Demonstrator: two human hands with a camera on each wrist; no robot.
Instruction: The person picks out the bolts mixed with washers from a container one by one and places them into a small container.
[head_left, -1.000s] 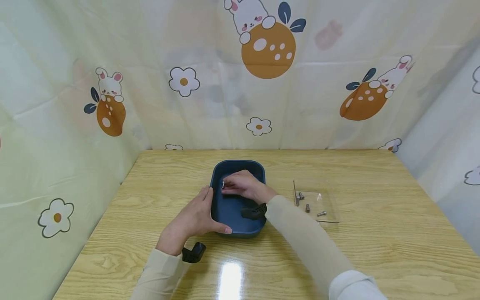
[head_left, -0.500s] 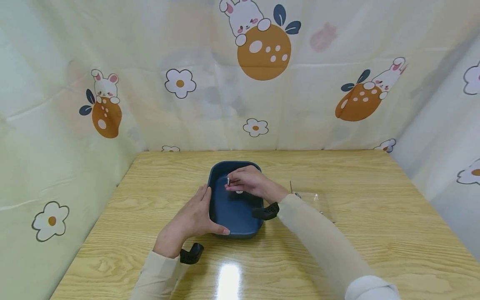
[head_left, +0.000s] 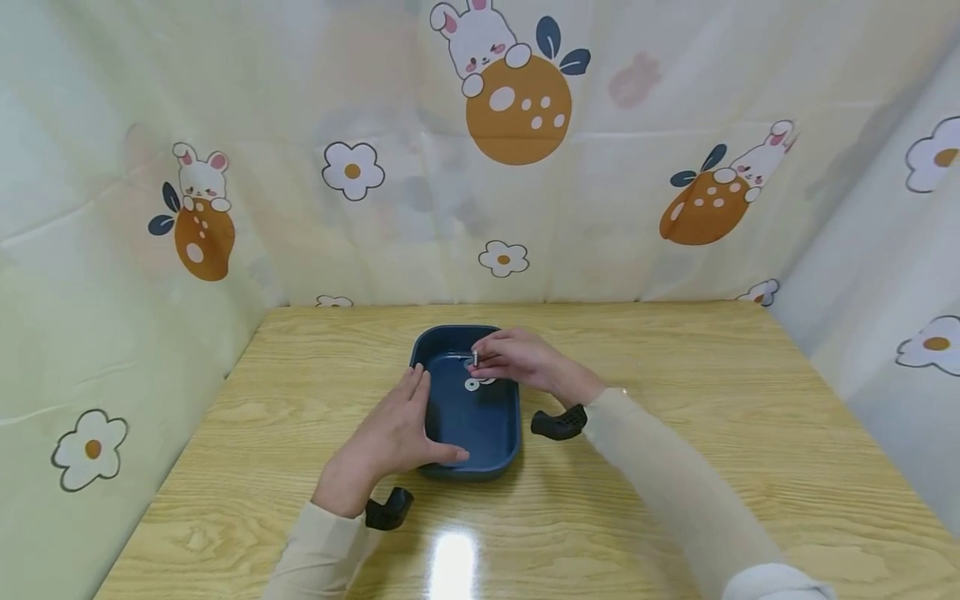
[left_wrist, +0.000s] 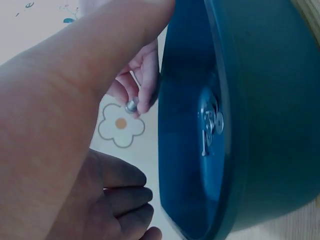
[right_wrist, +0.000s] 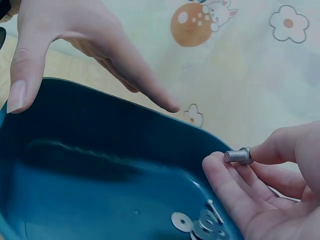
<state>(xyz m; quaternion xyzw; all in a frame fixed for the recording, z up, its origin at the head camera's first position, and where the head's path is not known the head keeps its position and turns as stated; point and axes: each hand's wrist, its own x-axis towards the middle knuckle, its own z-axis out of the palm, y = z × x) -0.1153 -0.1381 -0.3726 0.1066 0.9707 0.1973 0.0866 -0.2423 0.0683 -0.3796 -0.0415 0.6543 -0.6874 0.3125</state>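
A dark blue bin [head_left: 474, 429] sits on the table. My left hand [head_left: 390, 433] rests against its left side, fingers extended along the rim and thumb over the near edge. Above the bin's right side, my right hand [head_left: 525, 360] pinches a short threaded bolt [right_wrist: 237, 156] between thumb and fingers. In the right wrist view, its threaded end points left. Several flat washers [right_wrist: 181, 222] lie on the bin floor below this hand, with a thin screw [right_wrist: 215, 211] beside them. The left wrist view shows the same washers and screw past the rim.
The wood-grain table [head_left: 675, 350] extends on both sides of the bin. A printed curtain [head_left: 405, 233] hangs behind it. My right sleeve [head_left: 667, 467] crosses the table's right side, hiding what lies under it. Each wrist wears a black camera mount [head_left: 560, 422].
My right hand has moved right inside the bin and lifted, still pinching the bolt, uncovering washers. My right forearm now covers the clear plate with several bolts seen earlier. The left hand stays at the rim.
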